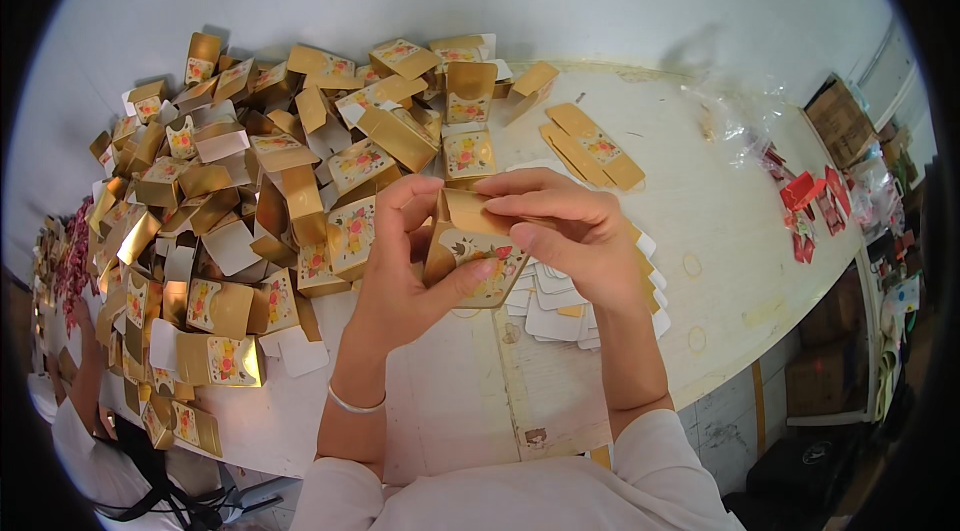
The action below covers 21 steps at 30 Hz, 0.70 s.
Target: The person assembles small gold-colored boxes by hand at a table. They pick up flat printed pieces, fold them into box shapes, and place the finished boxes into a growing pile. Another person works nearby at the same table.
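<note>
Carton pile (299, 196) spreading over table (745, 251), left of held carton (478, 248); cards (552, 323) lying beneath right hand (585, 231), flattened cartons (598, 146) behind; plastic wrap (745, 123) resting farther right.

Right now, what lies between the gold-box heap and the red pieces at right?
In the head view: flat gold cartons, then bare tabletop and crumpled clear plastic.

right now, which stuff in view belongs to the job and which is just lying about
Seems part of the job:
box, held by left hand and right hand
gold box pile, left
white flat pieces, near right wrist
gold flat pieces, beyond right hand

Seems just lying about:
clear plastic, right
red items, right
brown carton, far right
</note>
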{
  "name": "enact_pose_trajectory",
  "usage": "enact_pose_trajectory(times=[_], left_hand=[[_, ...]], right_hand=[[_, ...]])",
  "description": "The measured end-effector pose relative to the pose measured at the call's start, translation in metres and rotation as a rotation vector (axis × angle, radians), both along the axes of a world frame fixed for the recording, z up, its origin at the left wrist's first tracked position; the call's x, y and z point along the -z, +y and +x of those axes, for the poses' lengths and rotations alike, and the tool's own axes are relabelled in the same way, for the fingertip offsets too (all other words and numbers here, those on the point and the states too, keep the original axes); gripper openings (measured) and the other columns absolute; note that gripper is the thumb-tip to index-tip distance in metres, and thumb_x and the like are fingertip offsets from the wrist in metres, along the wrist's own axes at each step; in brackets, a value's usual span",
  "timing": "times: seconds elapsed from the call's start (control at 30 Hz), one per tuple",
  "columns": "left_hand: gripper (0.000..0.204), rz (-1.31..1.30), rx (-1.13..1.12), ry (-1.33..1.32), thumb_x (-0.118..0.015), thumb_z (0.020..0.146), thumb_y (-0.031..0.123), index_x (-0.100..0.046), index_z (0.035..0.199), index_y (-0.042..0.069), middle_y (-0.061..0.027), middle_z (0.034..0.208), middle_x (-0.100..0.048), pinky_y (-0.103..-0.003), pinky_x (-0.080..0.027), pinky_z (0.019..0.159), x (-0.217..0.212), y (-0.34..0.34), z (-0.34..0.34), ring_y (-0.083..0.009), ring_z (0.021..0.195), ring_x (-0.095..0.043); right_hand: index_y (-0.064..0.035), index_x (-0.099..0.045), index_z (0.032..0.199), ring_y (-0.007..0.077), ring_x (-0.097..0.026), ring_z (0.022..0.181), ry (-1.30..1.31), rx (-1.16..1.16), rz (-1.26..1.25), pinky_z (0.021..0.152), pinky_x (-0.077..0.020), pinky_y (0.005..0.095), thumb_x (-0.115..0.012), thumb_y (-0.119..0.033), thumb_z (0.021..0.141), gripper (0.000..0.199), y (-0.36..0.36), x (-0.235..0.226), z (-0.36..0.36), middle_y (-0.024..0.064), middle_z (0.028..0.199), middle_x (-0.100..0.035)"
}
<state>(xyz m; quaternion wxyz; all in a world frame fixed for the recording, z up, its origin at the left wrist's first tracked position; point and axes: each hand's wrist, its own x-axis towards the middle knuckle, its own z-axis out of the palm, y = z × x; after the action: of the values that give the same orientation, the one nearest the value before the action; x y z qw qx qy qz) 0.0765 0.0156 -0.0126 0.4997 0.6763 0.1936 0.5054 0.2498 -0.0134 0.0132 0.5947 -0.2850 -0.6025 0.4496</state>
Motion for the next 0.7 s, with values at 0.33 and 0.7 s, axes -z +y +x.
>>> enact_pose_trajectory(times=[0.33,0.7], left_hand=[[0.072,-0.020,0.010,0.063,-0.069,0.072,0.009,-0.023,0.128,0.008,-0.0134,0.108,-0.050,-0.030,-0.047,0.073,-0.005,-0.001,-0.004,-0.0202,0.091,-0.057],[0.049,-0.060,0.022,-0.076,-0.062,0.077,0.004,-0.038,0.119,0.005,-0.0074,0.110,-0.046,-0.028,-0.043,0.083,-0.001,-0.003,0.001,-0.0145,0.102,-0.048]], right_hand=[[-0.0025,-0.062,0.100,0.0124,-0.055,0.087,-0.024,0.065,0.013,0.071,-0.0454,0.0228,-0.053,0.007,0.078,0.026,0.001,0.003,-0.003,0.0084,0.104,-0.057],[-0.0012,-0.058,0.104,0.0264,-0.048,0.104,-0.444,0.169,0.430,0.087,-0.0391,0.0349,-0.050,-0.010,0.086,0.022,0.001,0.005,-0.012,0.0131,0.112,-0.052]])
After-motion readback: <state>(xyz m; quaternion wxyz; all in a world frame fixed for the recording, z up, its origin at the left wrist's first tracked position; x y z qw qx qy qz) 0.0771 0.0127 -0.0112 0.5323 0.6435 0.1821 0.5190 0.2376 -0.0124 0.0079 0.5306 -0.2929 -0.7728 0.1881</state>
